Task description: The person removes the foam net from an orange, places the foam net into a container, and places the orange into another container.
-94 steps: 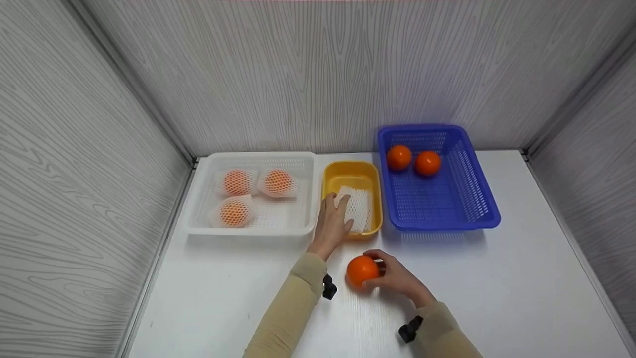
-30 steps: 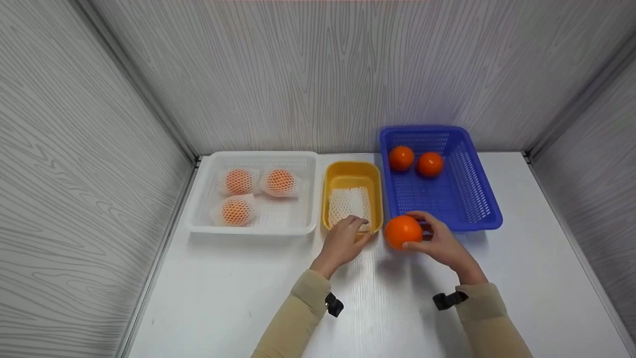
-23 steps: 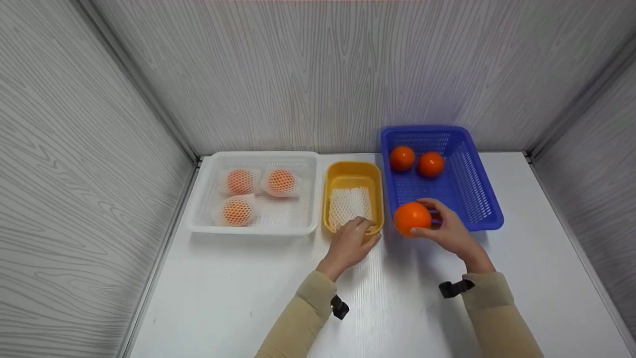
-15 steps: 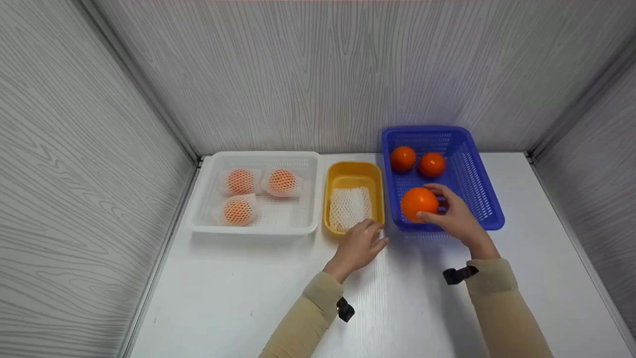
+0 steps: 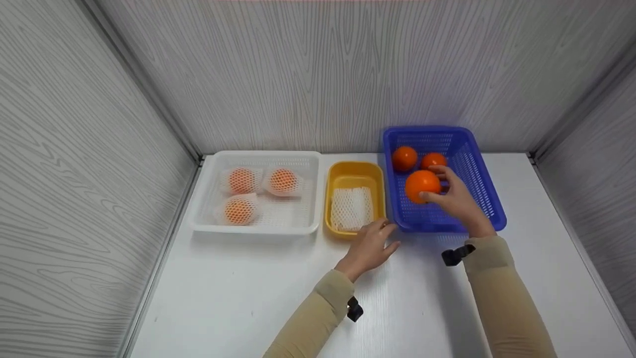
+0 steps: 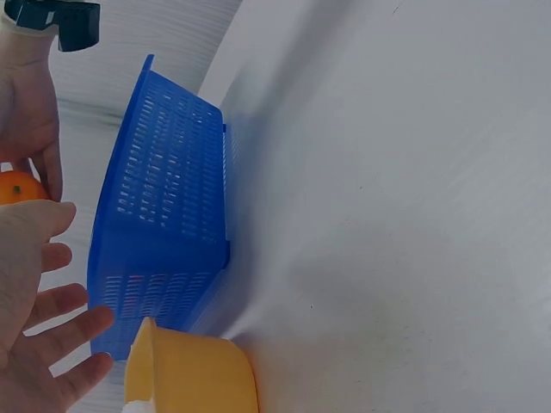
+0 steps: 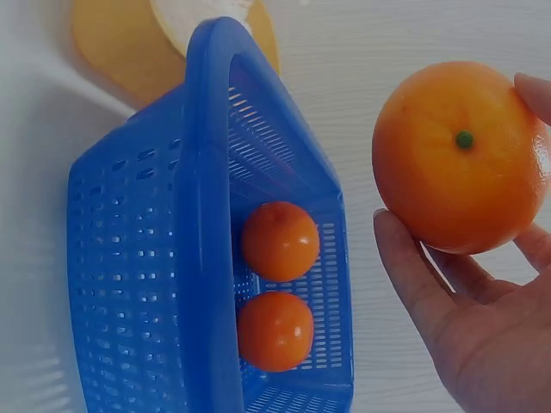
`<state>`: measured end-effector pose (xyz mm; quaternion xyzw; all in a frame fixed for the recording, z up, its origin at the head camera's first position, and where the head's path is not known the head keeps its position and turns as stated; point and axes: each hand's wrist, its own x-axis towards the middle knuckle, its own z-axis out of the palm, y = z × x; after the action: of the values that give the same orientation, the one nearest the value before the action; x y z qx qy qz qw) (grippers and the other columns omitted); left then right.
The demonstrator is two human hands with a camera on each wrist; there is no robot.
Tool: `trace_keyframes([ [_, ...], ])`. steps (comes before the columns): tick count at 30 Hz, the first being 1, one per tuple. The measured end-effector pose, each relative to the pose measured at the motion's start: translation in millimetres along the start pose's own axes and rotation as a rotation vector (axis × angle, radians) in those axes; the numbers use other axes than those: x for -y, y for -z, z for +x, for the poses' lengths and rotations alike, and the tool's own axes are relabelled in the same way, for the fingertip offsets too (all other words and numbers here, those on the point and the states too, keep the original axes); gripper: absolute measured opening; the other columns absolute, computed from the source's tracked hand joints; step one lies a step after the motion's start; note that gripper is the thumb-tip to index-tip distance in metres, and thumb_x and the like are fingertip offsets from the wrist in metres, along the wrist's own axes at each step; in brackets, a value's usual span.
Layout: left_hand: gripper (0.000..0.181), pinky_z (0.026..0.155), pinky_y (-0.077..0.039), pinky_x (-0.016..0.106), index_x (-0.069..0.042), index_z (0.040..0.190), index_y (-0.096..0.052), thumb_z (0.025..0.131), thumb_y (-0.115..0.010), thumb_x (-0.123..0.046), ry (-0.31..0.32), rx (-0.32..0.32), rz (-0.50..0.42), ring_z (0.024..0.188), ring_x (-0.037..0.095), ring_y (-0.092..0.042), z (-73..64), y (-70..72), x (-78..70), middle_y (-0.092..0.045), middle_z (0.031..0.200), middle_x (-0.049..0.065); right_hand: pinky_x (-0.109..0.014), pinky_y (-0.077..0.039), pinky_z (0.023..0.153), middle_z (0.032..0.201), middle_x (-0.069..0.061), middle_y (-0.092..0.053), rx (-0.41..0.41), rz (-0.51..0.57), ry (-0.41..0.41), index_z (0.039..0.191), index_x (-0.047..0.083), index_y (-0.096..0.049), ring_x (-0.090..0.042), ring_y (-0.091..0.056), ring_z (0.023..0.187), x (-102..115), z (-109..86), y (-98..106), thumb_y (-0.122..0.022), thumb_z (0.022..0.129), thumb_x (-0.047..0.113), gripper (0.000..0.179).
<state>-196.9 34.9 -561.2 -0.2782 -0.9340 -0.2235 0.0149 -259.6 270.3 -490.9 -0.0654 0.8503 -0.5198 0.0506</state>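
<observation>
Right hand [image 5: 456,199] grips an orange [image 5: 423,187] over the blue basket [image 5: 427,228] in the head view; I judge it firm, moderately heavy and a bit slick, best held round its widest part. My right arm [image 5: 514,298] reaches forward, hand angled leftward; my left hand [image 5: 368,246], holding nothing, hangs by the near right corner of the yellow tub [image 5: 355,171], touching or not I cannot tell. In the left wrist view, those fingers [image 6: 73,334] stand relaxed and apart. In the right wrist view, thumb [image 7: 535,96] and fingers [image 7: 413,275] clasp the orange between them.
</observation>
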Motion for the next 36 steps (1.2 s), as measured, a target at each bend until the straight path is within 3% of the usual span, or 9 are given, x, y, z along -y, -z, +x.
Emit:
trace_keyframes([
  [10, 0.045, 0.106, -0.040, 0.040, -0.021, 0.139, -0.057, 0.098, -0.059, -0.039, -0.016, 0.024, 0.099, 0.131, 0.021, -0.047, 7.5, -8.5, 0.4, -0.043, 0.149, 0.004, -0.048, -0.041, 0.095, 0.138, -0.028, -0.037, 0.003, 0.050, -0.065, 0.150, 0.004, -0.031, -0.040, -0.041, 0.120, 25, 7.7, 5, -0.068, 0.093, 0.024, 0.070],
  [17, 0.050, 0.104, -0.041, 0.039, -0.023, 0.143, -0.053, 0.097, -0.061, -0.038, -0.036, 0.068, 0.162, 0.130, 0.020, -0.047, 6.6, -8.1, 1.9, -0.039, 0.153, 0.000, -0.043, -0.044, 0.095, 0.139, -0.023, -0.034, 0.018, 0.166, -0.133, 0.153, 0.015, -0.029, -0.034, -0.041, 0.120, 3, 25.5, 10, -0.063, 0.097, 0.029, 0.067],
  [22, 0.051, 0.105, -0.040, 0.041, -0.025, 0.145, -0.050, 0.097, -0.062, -0.037, -0.018, 0.108, 0.131, 0.133, 0.020, -0.044, 7.8, -5.4, 1.5, -0.035, 0.155, -0.002, -0.047, -0.046, 0.097, 0.142, -0.021, -0.031, 0.058, 0.263, -0.178, 0.154, 0.014, -0.023, -0.034, -0.046, 0.116, -3, 31.1, 17, -0.056, 0.101, 0.025, 0.063],
  [31, 0.052, 0.109, -0.036, 0.044, -0.025, 0.147, -0.048, 0.098, -0.061, -0.034, 0.015, 0.147, 0.081, 0.138, 0.022, -0.039, 7.9, -2.8, 1.0, -0.031, 0.157, -0.003, -0.046, -0.044, 0.101, 0.149, -0.018, -0.023, 0.015, 0.291, -0.390, 0.154, 0.017, -0.021, -0.034, -0.039, 0.123, -36, 42.3, 28, -0.058, 0.099, 0.036, 0.069],
  [36, 0.053, 0.108, -0.036, 0.044, -0.025, 0.147, -0.047, 0.097, -0.062, -0.035, 0.017, 0.155, 0.081, 0.138, 0.021, -0.039, 7.7, -1.6, 0.7, -0.032, 0.157, -0.005, -0.046, -0.045, 0.099, 0.150, -0.022, -0.021, 0.014, 0.270, -0.446, 0.155, 0.011, -0.017, -0.037, -0.036, 0.125, -43, 41.3, 32, -0.056, 0.100, 0.031, 0.070],
])
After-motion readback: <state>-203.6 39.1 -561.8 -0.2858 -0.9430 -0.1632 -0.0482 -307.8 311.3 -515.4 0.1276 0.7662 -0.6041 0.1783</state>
